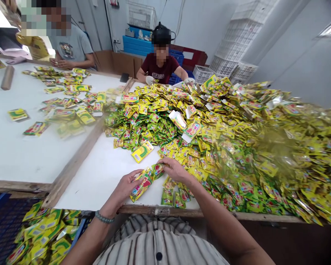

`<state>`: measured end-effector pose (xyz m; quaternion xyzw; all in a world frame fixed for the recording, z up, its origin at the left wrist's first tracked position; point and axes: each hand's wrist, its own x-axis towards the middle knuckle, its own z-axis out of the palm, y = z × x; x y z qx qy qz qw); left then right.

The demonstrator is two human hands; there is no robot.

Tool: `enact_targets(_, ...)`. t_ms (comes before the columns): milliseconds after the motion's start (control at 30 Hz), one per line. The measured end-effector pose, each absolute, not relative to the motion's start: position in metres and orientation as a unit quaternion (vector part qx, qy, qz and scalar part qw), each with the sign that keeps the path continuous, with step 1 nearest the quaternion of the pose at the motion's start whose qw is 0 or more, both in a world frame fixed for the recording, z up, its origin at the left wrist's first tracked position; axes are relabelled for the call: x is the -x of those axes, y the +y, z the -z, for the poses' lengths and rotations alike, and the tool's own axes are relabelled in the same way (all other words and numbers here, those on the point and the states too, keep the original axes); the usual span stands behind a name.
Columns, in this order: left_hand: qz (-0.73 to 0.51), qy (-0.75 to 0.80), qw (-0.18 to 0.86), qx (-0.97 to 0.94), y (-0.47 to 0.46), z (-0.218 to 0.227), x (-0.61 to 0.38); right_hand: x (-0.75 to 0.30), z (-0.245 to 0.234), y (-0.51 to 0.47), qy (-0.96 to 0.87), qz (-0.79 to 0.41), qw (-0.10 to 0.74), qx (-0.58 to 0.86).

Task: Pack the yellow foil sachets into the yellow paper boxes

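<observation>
In the head view, my left hand [128, 185] is closed around a flat yellow-and-green carton [142, 186] with a red fruit picture, held tilted above the white table [99, 176]. My right hand [174, 169] pinches a small green sachet [157, 170] right at the carton's upper end. Whether the sachet is partly inside the carton, I cannot tell. Beyond my hands lies another yellow carton [142, 151], flat on the table. A heap of green sachets [157, 127] rises behind it, and yellow sachets [193, 154] spread close by my right hand.
A large heap of yellow packets [298, 162] covers the right side. A wooden strip [74, 162] divides the table. At lower left stands a blue crate [81, 230] of cartons. Two people sit across, one in a maroon shirt [160, 68], one in grey [71, 46].
</observation>
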<state>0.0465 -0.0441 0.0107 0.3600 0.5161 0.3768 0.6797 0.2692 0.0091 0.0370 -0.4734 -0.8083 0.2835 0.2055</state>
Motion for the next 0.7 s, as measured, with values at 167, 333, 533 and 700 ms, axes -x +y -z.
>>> enact_targets(167,-0.374,0.49,0.698,-0.364,-0.045,-0.02,-0.052,-0.256,-0.029,0.0,-0.862,-0.176,0.185,0.439)
enact_targets(333,-0.386,0.49,0.693,-0.363,-0.043,-0.017,-0.052,-0.249,-0.028,-0.009,-0.87,-0.171,0.227,0.402)
enact_targets(533,-0.384,0.498,0.671,-0.393,-0.043,-0.012,-0.057,-0.244,-0.026,-0.013,-0.717,-0.386,0.321,0.483)
enact_targets(700,-0.395,0.482,0.678,-0.39,-0.043,-0.012,-0.059,-0.24,-0.027,-0.021,-0.676,-0.405,0.372,0.491)
